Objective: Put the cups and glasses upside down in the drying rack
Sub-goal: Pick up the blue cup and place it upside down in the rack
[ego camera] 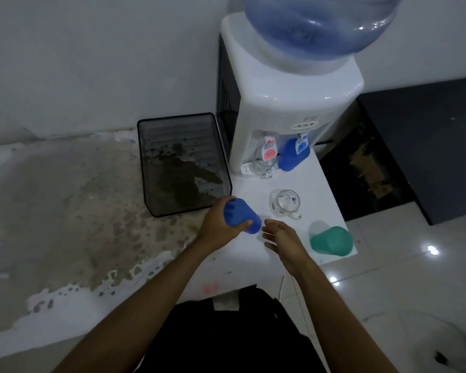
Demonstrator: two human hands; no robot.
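Left hand [221, 224] clenched around tilted blue plastic cup [241, 216]; right hand [281, 238] released, fingers spread, just beside. Green plastic cup [331, 241] near white tabletop [253, 254] right edge. Farther left, black mesh rack [182, 164] standing open.

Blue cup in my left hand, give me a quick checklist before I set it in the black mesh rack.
1. Grip: left hand wraps the blue cup: ok.
2. Cup turned over: it lies tilted, mouth toward the right hand, not fully inverted: not ok.
3. Mesh rack has room: nothing in it: ok.
4. Path to rack: nothing between them: ok.
5. Right hand free: open, holding nothing: ok.
6. Rack floor clean: dark patches show through the mesh: cannot tell.
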